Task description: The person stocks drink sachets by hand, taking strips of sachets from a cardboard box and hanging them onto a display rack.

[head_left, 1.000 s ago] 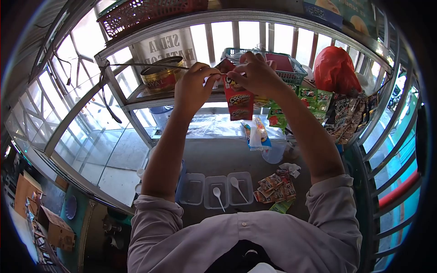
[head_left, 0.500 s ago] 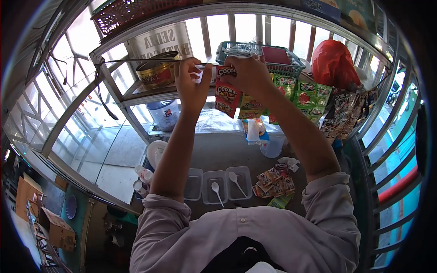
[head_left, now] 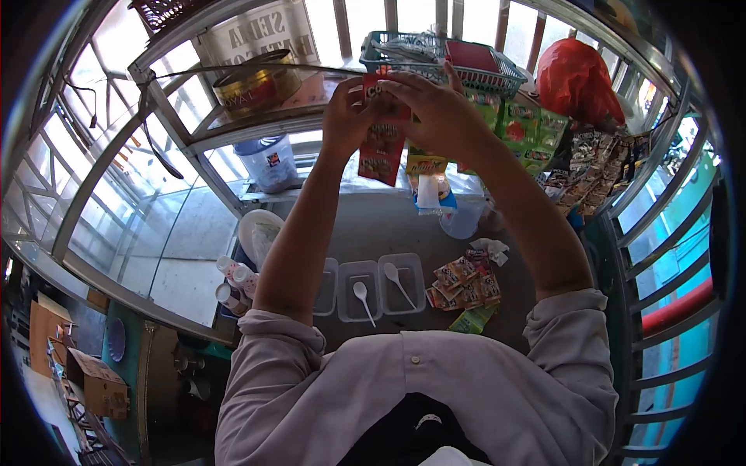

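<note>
Both my hands are raised at the upper shelf, around a hanging strip of red sachets (head_left: 381,144). My left hand (head_left: 346,116) is closed on the left edge of the strip, fingers curled near its top. My right hand (head_left: 435,113) grips the same strip from the right, its fingers across the upper sachet. The strip hangs near a thin dark cord (head_left: 233,68) stretched along the shelf front. Green sachet strips (head_left: 528,128) hang just right of my right hand, and a yellow packet (head_left: 426,165) hangs below it.
On the counter are clear trays (head_left: 357,287) with white spoons, a pile of sachets (head_left: 466,283) and cups (head_left: 233,279). Above stand a round tin (head_left: 256,87), a green basket (head_left: 505,78) and a red bag (head_left: 579,85). Dark sachets (head_left: 594,167) hang right.
My left hand has moved right and closed on the red strip beside my right hand. The view has tilted down slightly, so the shelf appears higher.
</note>
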A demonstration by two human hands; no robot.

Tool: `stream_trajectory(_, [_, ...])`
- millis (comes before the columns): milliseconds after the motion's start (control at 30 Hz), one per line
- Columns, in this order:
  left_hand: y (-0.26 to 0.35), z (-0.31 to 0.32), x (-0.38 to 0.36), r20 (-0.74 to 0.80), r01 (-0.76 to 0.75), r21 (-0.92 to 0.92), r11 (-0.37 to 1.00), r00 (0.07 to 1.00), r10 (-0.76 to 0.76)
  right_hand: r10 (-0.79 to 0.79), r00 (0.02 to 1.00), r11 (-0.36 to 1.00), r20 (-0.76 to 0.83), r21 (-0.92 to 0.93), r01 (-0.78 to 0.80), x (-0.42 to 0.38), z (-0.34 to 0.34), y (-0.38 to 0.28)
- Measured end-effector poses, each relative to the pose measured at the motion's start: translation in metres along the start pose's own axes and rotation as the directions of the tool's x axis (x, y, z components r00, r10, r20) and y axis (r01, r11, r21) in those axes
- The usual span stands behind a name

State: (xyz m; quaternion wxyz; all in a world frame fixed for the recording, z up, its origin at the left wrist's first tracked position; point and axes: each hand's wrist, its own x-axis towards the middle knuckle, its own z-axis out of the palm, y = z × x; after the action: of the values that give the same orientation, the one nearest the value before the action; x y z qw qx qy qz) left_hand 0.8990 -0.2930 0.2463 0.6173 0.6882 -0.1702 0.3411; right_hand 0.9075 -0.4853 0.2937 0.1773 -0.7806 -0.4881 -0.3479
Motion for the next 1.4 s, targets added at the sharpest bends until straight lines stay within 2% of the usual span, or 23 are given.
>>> stream_trajectory(67, [-0.005, -0.001, 0.001, -0.031, 0.066, -0.053, 0.996, 0.997, -0.068, -0.178, 0.978, 0.977, -0.105, -0.142, 0.162, -0.019, -0.007, -0.003])
stream_trajectory(100, [-0.004, -0.002, 0.0, -0.032, 0.087, -0.032, 0.996, 0.996, -0.088, -0.23, 0.964, 0.968, -0.131, -0.134, 0.213, -0.032, -0.01, -0.002])
stream_trajectory(133, [0.002, 0.0, -0.001, -0.035, 0.107, -0.012, 0.994, 0.994, -0.107, -0.224, 0.967, 0.969, -0.121, -0.131, 0.208, -0.048, -0.014, -0.001])
stream_trajectory(200, [0.007, 0.001, -0.01, -0.07, 0.166, 0.02, 0.986, 0.984, -0.164, -0.185, 0.954, 0.981, -0.236, 0.008, 0.193, -0.087, -0.02, 0.003])
stream_trajectory(267, [0.002, 0.003, -0.023, -0.099, 0.136, 0.053, 0.989, 0.987, -0.13, 0.095, 0.954, 0.99, -0.285, 0.126, -0.061, -0.144, -0.009, 0.008])
stream_trajectory(333, [-0.007, 0.0, -0.042, -0.112, 0.14, 0.048, 0.989, 0.985, -0.134, 0.279, 0.936, 0.957, -0.213, 0.14, -0.253, -0.206, 0.012, 0.027])
stream_trajectory(400, [-0.018, -0.004, -0.067, -0.118, 0.142, 0.048, 0.989, 0.984, -0.135, 0.594, 0.804, 0.784, -0.024, 0.241, -0.572, -0.277, 0.032, 0.03])
stream_trajectory(467, [-0.034, -0.01, -0.099, -0.199, 0.24, 0.04, 0.97, 0.953, -0.227, 0.781, 0.611, 0.574, 0.128, 0.238, -0.784, -0.358, 0.058, 0.031])
stream_trajectory(533, [-0.054, -0.015, -0.134, -0.2, 0.374, -0.023, 0.927, 0.907, -0.371, 0.816, 0.524, 0.494, 0.241, 0.177, -0.851, -0.429, 0.072, 0.02])
stream_trajectory(600, [-0.074, -0.013, -0.175, -0.197, 0.421, -0.063, 0.905, 0.884, -0.424, 0.847, 0.452, 0.444, 0.282, 0.095, -0.891, -0.468, 0.086, 0.004])
stream_trajectory(633, [-0.08, -0.01, -0.195, -0.168, 0.445, -0.092, 0.891, 0.875, -0.454, 0.864, 0.388, 0.403, 0.32, 0.02, -0.915, -0.477, 0.087, -0.001])
stream_trajectory(667, [-0.084, -0.008, -0.214, -0.139, 0.468, -0.119, 0.876, 0.865, -0.482, 0.87, 0.378, 0.394, 0.318, 0.014, -0.919, -0.478, 0.087, -0.008])
stream_trajectory(733, [-0.083, 0.003, -0.243, -0.114, 0.543, -0.096, 0.834, 0.827, -0.551, 0.9, 0.243, 0.229, 0.361, 0.082, -0.97, -0.47, 0.093, -0.024])
stream_trajectory(767, [-0.082, 0.009, -0.258, -0.101, 0.61, -0.068, 0.789, 0.783, -0.614, 0.893, 0.303, 0.3, 0.334, 0.062, -0.952, -0.474, 0.1, -0.029])
stream_trajectory(867, [-0.085, 0.019, -0.293, 0.004, 0.651, -0.07, 0.756, 0.758, -0.652, 0.864, 0.317, 0.35, 0.391, -0.013, -0.937, -0.472, 0.1, -0.032])
stream_trajectory(1000, [-0.082, 0.021, -0.32, 0.07, 0.676, -0.089, 0.731, 0.737, -0.673, 0.869, 0.353, 0.359, 0.347, 0.05, -0.932, -0.48, 0.099, -0.02])
stream_trajectory(1067, [-0.078, 0.018, -0.326, 0.11, 0.685, -0.071, 0.725, 0.728, -0.677, 0.837, 0.478, 0.482, 0.267, 0.055, -0.875, -0.484, 0.098, -0.014])
stream_trajectory(1100, [-0.074, 0.017, -0.326, 0.109, 0.684, -0.068, 0.726, 0.729, -0.676, 0.837, 0.478, 0.482, 0.267, 0.058, -0.874, -0.48, 0.097, -0.012])
stream_trajectory(1200, [-0.061, 0.014, -0.326, 0.111, 0.696, -0.063, 0.715, 0.717, -0.688, 0.843, 0.443, 0.476, 0.303, -0.038, -0.879, -0.449, 0.078, -0.013])
stream_trajectory(1267, [-0.057, 0.01, -0.327, 0.087, 0.699, -0.082, 0.711, 0.716, -0.693, 0.828, 0.493, 0.56, 0.268, -0.339, -0.756, -0.414, 0.07, -0.024])
stream_trajectory(1300, [-0.055, 0.008, -0.328, 0.082, 0.696, -0.078, 0.714, 0.718, -0.691, 0.825, 0.497, 0.564, 0.268, -0.333, -0.756, -0.411, 0.08, -0.02])
stream_trajectory(1367, [-0.051, 0.003, -0.331, 0.08, 0.705, -0.084, 0.704, 0.709, -0.701, 0.691, 0.588, 0.64, 0.421, 0.022, -0.768, -0.409, 0.108, -0.01])
stream_trajectory(1400, [-0.051, 0.001, -0.334, 0.078, 0.701, -0.084, 0.708, 0.713, -0.697, 0.688, 0.593, 0.644, 0.417, 0.024, -0.765, -0.406, 0.118, -0.013])
